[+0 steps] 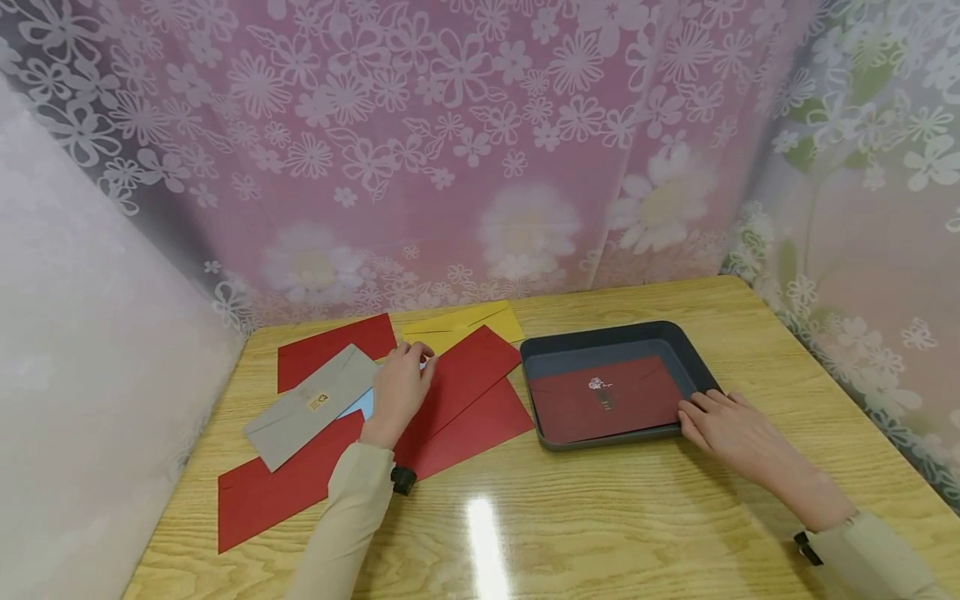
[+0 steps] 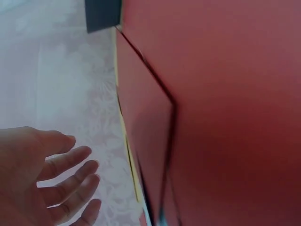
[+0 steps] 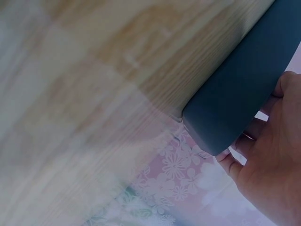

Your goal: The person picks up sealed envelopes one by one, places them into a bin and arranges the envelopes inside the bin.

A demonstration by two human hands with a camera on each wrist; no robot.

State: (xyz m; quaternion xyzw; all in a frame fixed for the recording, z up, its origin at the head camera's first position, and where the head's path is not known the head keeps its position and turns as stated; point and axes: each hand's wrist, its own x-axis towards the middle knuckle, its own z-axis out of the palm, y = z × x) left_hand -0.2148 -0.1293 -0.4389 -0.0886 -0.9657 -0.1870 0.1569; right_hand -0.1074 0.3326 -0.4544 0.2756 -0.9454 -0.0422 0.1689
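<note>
My left hand (image 1: 400, 390) hovers over the pile of envelopes, its fingers loosely bent. Nothing lies between those fingers in the left wrist view, where the hand (image 2: 47, 176) is apart from the red envelopes (image 2: 225, 113). Below and around it are a grey envelope (image 1: 311, 408) with a small yellow label, a partly covered blue envelope (image 1: 365, 403) and a red envelope (image 1: 480, 367) over another red one (image 1: 487, 429). At the near right corner of a dark tray (image 1: 542, 400), my right hand (image 1: 738, 429) grips the rim. A red envelope (image 1: 633, 392) with a floral print lies in the tray.
A yellow envelope (image 1: 457, 327) and a red envelope (image 1: 337, 346) lie toward the table's back edge. Another red envelope (image 1: 285, 492) is at the near left. The wood-grain table (image 1: 600, 525) is bordered by flowered curtains (image 1: 450, 167) at the back and right.
</note>
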